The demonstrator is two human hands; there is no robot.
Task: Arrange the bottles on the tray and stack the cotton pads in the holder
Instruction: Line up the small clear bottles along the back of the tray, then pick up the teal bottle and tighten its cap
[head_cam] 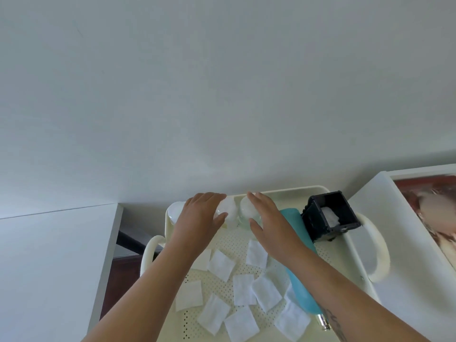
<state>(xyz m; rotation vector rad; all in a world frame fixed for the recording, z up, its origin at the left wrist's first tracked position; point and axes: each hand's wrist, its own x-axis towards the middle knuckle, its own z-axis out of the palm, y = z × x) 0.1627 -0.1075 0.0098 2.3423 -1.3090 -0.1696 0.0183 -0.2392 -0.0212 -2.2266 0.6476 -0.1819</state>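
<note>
A cream perforated tray (345, 245) with side handles fills the lower middle. At its far edge stand two clear bottles with white caps. My left hand (197, 215) wraps the left bottle (228, 208); my right hand (269, 218) wraps the right bottle (246, 208). Another white-capped bottle (174, 211) stands in the far left corner, partly hidden by my left hand. A teal bottle (302, 290) lies on its side under my right forearm. Several white square cotton pads (243, 288) are scattered over the tray floor. A black holder (329, 215) in the far right corner has pads inside.
A white wall rises right behind the tray. A white cabinet top (49, 255) lies to the left, with a dark gap (123, 262) between it and the tray. On the right, a white surface carries a framed picture (434, 213).
</note>
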